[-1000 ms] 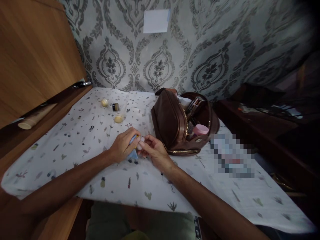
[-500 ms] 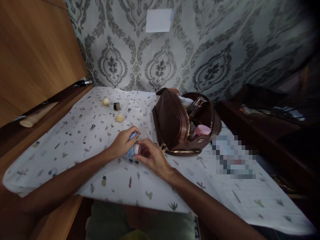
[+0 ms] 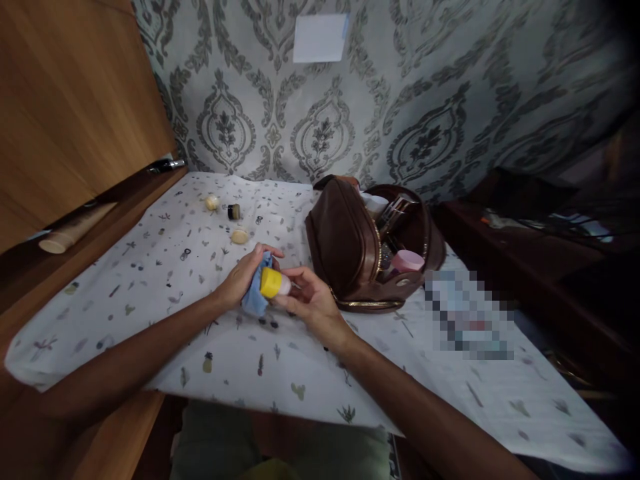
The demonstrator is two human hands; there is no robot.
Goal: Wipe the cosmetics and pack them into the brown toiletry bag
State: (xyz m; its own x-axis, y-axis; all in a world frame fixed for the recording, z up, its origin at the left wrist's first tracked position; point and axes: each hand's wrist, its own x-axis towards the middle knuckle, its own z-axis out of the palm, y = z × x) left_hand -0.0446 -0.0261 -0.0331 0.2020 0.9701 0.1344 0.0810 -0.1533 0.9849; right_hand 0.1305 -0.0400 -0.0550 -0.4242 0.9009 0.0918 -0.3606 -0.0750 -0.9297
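Note:
My right hand is closed round a small pale bottle with a yellow cap, held on its side over the printed cloth. My left hand is closed on a blue cloth that presses against the cap end of the bottle. Both hands meet just left of an open brown leather pouch, which holds a pink-lidded jar and other cosmetics.
The table wears a white cloth with small prints. Small jars and round lids lie at the back. A cream tube rests on the wooden ledge at left. Dark furniture stands at right, patterned wallpaper behind.
The bottle has turned in my right hand so its yellow cap now faces me. My left hand has shifted the blue cloth against the cap. Both hands rose slightly.

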